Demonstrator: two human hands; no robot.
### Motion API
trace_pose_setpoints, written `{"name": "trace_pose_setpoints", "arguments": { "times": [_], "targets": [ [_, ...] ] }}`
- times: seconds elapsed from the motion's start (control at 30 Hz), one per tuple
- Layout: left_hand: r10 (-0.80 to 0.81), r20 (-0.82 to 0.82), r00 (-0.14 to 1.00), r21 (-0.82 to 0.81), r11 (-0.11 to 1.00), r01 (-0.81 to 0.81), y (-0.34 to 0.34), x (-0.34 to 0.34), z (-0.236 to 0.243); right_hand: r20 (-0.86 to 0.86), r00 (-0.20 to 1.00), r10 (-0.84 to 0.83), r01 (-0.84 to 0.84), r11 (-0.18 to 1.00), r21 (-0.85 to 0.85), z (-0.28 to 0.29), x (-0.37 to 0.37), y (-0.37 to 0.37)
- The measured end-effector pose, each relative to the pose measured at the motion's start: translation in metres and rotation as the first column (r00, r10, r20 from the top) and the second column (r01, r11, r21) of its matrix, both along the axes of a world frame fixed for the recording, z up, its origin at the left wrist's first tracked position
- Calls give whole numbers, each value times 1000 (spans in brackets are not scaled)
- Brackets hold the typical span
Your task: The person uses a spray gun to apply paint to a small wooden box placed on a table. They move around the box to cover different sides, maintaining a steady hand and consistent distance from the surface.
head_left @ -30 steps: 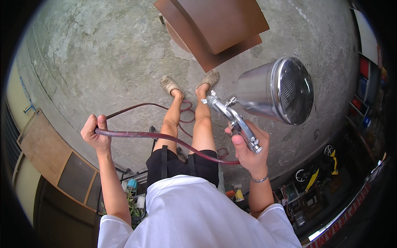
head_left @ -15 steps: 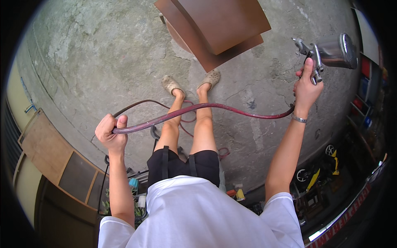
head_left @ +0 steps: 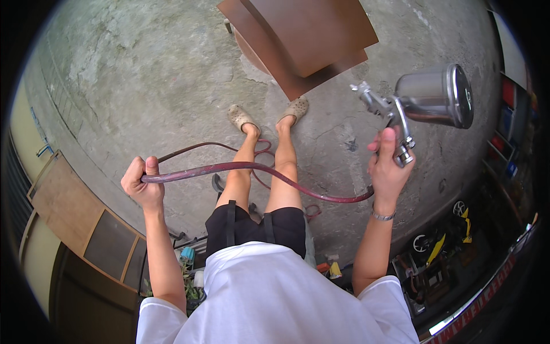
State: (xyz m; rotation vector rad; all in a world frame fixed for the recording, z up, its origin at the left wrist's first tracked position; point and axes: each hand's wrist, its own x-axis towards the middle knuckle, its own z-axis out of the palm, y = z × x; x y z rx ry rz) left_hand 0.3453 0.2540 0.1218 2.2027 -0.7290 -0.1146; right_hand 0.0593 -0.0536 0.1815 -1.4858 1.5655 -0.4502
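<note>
In my right hand (head_left: 391, 175) is a metal spray gun (head_left: 381, 106), its silver paint cup (head_left: 432, 96) sticking out to the right and its nozzle pointing up and left. My fingers wrap its handle, which they mostly hide. A dark red air hose (head_left: 246, 166) runs from beneath this hand across to my left hand (head_left: 143, 182), which is closed around it. Past the left hand the hose bends back and trails down behind my legs. Ahead lies a brown wooden cabinet-like piece with a flat panel (head_left: 312, 34), apart from both hands.
The floor (head_left: 143, 74) is rough, stained concrete. Loops of hose lie near my feet, in beige clogs (head_left: 294, 110). A wooden panelled board (head_left: 71, 200) leans at the left. Shelves and dark clutter with yellow parts (head_left: 436, 249) line the right side.
My right hand has come down and left toward my body with the spray gun. The left hand has shifted slightly left and down, and the hose sags more on the right.
</note>
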Motion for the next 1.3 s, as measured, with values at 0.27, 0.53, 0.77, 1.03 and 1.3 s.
{"name": "trace_pose_setpoints", "arguments": {
  "times": [0.27,0.53,0.77,1.03,1.3],
  "targets": [
    [-29,13,1000,-4,1000,29,10,13,-3,37,925,379,-380,914,143,27,3,53],
    [-59,12,998,-15,998,59,8,19,-1,-5,942,335,-332,936,118,19,19,36],
    [-85,-5,996,35,996,85,-16,3,6,-132,991,-25,1,984,-179,-18,23,-77],
    [-103,6,995,44,994,103,-37,-6,5,-64,987,-147,105,894,-435,-25,29,-129],
    [-17,1,1000,9,1000,17,-29,10,5,-28,999,-15,14,999,-32,-16,26,-58]
  ]
}}
